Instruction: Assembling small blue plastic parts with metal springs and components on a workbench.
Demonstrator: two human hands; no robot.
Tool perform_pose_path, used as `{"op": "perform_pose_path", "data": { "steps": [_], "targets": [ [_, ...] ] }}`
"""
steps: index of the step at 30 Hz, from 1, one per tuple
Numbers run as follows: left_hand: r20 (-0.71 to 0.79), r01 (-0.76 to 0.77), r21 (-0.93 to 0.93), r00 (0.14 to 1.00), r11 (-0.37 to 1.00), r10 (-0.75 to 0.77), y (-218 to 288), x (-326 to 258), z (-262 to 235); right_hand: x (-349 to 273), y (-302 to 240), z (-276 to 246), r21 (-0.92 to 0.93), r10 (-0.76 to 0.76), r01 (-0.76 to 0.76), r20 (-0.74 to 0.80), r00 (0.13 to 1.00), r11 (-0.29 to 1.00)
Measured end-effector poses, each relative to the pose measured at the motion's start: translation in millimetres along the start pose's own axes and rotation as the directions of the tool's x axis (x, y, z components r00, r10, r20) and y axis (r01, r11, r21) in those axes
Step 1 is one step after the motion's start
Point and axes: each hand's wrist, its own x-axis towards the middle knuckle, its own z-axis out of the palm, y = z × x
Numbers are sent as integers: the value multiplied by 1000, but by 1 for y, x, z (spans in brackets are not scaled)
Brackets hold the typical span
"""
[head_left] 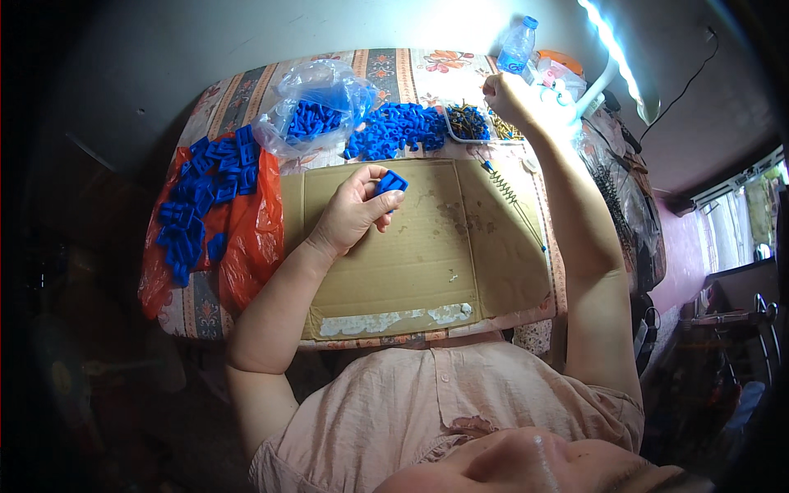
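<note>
My left hand (357,209) is closed, thumb on top, round a small blue plastic block (392,183) with an opening in it, held over the brown cardboard sheet (394,255). Far right, my right hand (511,99) is raised above two small clear trays, its fingers curled together; whatever they hold is hidden. The left tray (468,122) has dark, blue and brass-coloured small parts in it; the other holds brass-coloured screw-like pieces (505,129). Beneath my right forearm, a thin coiled spring wire with blue ends (505,191) lies on the cardboard.
An orange-red plastic bag (255,238) with several blue blocks (201,193) lies left. Behind the cardboard are a clear bag (283,123) of blue pieces and a loose blue heap (399,131). A bottle (517,48) and a bright lamp (604,86) stand at the back right.
</note>
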Motion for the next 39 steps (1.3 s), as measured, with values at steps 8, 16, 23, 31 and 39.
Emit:
{"op": "perform_pose_path", "data": {
  "steps": [8,16,23,31,39],
  "targets": [
    [-25,-40,2,999,999,40,1,-1,3,-27,-5,-7,-410,382,-472,-285,879,780],
    [-65,-43,44,997,998,46,0,-3,-2,-36,-28,5,-321,-186,48,-414,891,946],
    [-77,-42,46,996,998,46,-1,-4,-2,-13,-32,24,73,-129,126,40,991,989],
    [-60,-74,173,995,982,85,-2,-1,-6,-4,-11,41,-75,-98,91,-100,990,993],
    [-27,-56,73,998,996,58,0,-1,-4,-25,-11,-15,833,-80,3,50,996,553]
  ]
}}
